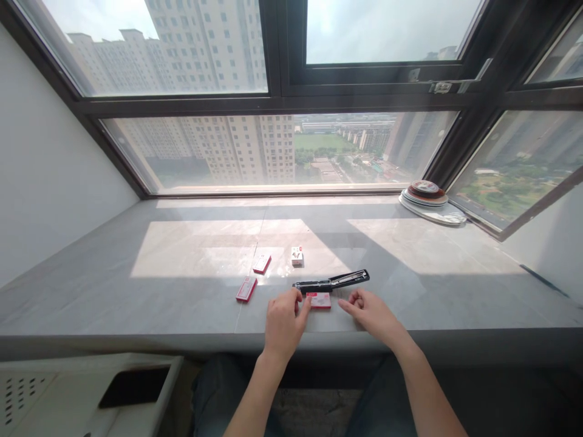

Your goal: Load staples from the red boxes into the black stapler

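Observation:
A small red-and-white box [320, 301], which looks like a staple box, lies near the ledge's front edge. My left hand [283, 318] is at its left end, thumb against it and fingers curled; the grip is partly hidden. To the right of the box is my right hand [368, 312], fingers loosely bent and thumb apart from them, with nothing visible in it. Just behind the box lies a black stapler [314, 285], its top swung back to the right so that the metal channel shows.
Two more red-and-white boxes [246, 289] [262, 263] lie on the left, and a small white box [297, 256] stands behind the stapler. Stacked round plates or lids [428, 200] sit in the back right corner. The grey ledge [182, 303] ends at the window; a pale cabinet [68, 394] is below left.

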Action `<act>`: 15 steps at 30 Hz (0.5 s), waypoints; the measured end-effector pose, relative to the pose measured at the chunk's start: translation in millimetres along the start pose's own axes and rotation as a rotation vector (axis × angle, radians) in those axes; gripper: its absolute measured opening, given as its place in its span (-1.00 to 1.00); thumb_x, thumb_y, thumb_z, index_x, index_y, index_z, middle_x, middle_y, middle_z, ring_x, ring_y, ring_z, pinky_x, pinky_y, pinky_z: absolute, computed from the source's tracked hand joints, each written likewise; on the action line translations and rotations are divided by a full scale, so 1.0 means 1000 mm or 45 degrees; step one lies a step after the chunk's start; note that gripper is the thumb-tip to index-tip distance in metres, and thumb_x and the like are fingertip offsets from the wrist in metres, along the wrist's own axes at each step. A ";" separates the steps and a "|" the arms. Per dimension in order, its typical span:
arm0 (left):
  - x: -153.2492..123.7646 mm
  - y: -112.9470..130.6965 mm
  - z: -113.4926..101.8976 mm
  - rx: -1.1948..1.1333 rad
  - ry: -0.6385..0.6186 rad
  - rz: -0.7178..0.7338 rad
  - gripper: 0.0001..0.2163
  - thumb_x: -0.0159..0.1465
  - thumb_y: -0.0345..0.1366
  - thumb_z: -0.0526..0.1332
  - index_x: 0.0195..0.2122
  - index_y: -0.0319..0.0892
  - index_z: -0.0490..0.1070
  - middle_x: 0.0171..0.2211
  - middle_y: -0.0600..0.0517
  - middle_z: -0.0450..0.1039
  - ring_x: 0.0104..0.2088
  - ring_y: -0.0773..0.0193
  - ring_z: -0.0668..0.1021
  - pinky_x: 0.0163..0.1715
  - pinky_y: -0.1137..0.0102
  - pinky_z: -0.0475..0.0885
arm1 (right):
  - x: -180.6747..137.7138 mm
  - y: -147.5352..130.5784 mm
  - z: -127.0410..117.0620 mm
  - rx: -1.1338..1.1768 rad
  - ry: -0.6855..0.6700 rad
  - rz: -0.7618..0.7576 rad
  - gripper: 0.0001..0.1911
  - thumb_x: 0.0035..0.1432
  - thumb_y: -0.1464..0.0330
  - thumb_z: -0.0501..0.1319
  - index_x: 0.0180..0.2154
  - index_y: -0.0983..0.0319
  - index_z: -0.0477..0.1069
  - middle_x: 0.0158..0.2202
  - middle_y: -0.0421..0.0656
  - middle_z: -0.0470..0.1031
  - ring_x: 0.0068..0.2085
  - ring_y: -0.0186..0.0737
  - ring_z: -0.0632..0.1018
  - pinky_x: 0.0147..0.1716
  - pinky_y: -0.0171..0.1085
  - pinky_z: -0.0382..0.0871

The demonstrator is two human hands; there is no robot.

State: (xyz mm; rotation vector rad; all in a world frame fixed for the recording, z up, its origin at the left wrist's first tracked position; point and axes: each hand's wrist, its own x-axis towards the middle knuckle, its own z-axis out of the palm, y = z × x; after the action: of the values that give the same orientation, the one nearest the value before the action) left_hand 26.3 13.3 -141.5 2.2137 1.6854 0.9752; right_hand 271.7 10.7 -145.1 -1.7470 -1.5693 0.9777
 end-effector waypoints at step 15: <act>0.008 0.006 -0.001 0.101 -0.019 0.000 -0.87 0.42 -0.18 0.18 -0.16 -0.06 0.47 -0.36 0.04 0.52 -0.27 0.14 0.54 -0.27 0.28 0.23 | 0.084 -0.076 -0.007 0.141 -0.375 -0.569 -0.59 0.06 0.06 0.44 -0.19 0.21 0.57 -0.51 -0.31 0.30 -0.47 -0.34 0.28 -0.45 -0.32 0.15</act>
State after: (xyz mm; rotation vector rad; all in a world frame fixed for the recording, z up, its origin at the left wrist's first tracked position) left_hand 32.1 18.3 -134.8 2.2645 1.7462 0.9044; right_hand 238.3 104.5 -89.9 -1.1396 -1.9377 1.0975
